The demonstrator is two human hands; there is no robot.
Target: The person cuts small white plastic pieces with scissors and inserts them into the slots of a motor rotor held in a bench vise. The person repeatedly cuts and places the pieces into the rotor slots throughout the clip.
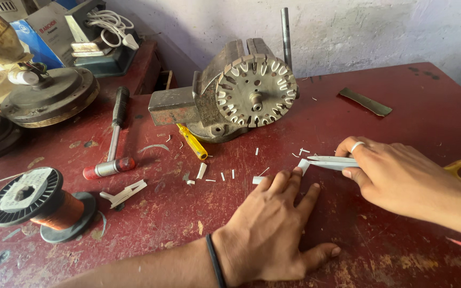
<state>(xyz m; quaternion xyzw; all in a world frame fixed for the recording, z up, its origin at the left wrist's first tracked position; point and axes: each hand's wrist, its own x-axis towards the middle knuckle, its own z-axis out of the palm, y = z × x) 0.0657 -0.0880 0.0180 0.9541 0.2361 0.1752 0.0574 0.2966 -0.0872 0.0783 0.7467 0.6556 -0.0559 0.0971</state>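
Left hand (273, 229) flat; right hand (401, 178) pinching folded white strip (329, 161), perhaps paper

One vise (209, 106), one slotted stator core (256, 90), one hammer (112, 138), one yellow screwdriver (192, 142). One copper wire spool (41, 205), one desk (401, 85), two hands: left hand (273, 232), right hand (401, 178). Roughly a dozen white paper scraps (202, 170).

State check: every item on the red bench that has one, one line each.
Left hand: flat on table, fingertips by paper strip.
Right hand: pinching white paper strip.
Stator core: clamped in vise, slots lined with paper.
Copper wire spool: lying on its side.
Hammer: lying flat.
Yellow screwdriver: lying flat.
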